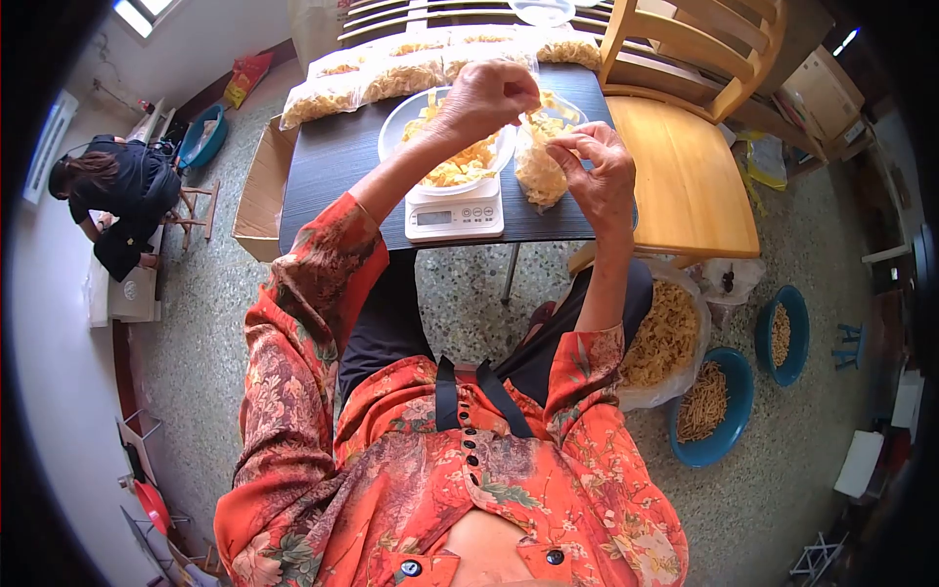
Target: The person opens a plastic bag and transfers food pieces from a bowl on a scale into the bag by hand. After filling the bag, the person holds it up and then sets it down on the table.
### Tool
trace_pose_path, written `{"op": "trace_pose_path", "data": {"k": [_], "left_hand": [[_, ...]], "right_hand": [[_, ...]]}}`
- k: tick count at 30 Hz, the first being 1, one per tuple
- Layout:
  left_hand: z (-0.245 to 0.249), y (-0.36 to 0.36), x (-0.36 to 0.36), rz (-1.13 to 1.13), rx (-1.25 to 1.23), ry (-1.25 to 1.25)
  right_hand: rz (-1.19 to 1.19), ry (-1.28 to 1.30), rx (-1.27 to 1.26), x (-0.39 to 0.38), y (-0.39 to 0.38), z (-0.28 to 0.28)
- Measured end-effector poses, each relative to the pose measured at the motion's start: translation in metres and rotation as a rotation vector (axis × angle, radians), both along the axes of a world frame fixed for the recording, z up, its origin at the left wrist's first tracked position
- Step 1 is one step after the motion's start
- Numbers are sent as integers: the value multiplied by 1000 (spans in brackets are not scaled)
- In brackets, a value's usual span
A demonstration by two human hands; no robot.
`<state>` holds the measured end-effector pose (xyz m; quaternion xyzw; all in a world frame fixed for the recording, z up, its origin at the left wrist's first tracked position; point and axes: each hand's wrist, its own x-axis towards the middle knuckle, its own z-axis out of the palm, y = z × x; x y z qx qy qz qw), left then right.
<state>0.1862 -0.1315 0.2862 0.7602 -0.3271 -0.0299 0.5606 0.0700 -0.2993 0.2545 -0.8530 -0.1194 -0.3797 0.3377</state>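
A clear bag (540, 174) of pale yellow, chip-like pieces stands at the table's near edge, right of a white digital scale (454, 217). On the scale rests a clear bowl (393, 132) with more of these pieces. My left hand (486, 101) reaches over the bowl to the bag's mouth, its fingertips pinched together; what lies between them is too small to tell. Thumb and fingers of my right hand (595, 168) pinch the bag's right upper edge. Loose pieces (550, 124) show at the open mouth between both hands.
Filled bags (401, 78) line the table's (333, 176) far side. A wooden chair (675, 176) stands right. On the floor are a large bag (665, 338) of pieces and blue basins (740, 416) (802, 338). A cardboard box (262, 201) and a seated person (122, 186) are left.
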Motion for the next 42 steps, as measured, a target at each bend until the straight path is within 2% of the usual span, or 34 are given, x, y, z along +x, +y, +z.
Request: {"op": "trace_pose_path", "data": {"k": [2,4,6,8,10,12,15,16,18,20,24,26,27,29,34,37,38,40,42], "left_hand": [[-1,-4,3,61,286,-591],[-7,-10,4,51,264,-637],[-7,-16,7,-53,378,-925],[-3,-23,6,-119,424,-874],[6,-31,1,-224,754,-761],[2,-35,9,-264,741,-772],[2,-37,20,-396,566,-642],[6,-37,23,-427,585,-555],[25,-24,10,-385,566,-195],[34,-14,7,-387,511,-215],[43,20,15,-402,201,-248],[35,36,27,-305,165,-219],[34,46,26,-304,167,-219],[32,64,22,-69,447,-261],[-8,86,23,-31,432,-349],[-13,87,13,17,615,-361],[-15,85,10,19,614,-358],[-25,83,8,23,547,-501],[-30,79,6,-5,542,-499]], "right_hand": [[-6,6,3,-1,-2,-1],[-15,-3,22,-2,-1,1],[-7,-8,30,-1,1,1],[2,-10,36,1,1,0],[30,-9,47,2,1,-2],[18,0,36,3,3,-3],[-8,5,30,4,1,-4],[-27,6,38,4,0,-5],[-19,17,68,4,-2,-6],[-9,36,135,3,-3,-5],[-41,26,99,2,-4,-5],[-46,26,93,2,-4,-6],[-53,24,85,3,-4,-7],[-59,24,76,2,-5,-6],[-78,35,55,1,-3,-5],[-72,39,57,2,-2,-5],[-66,30,57,3,-2,-6],[-58,23,55,4,-1,-6],[-53,34,62,4,-1,-6]]}}
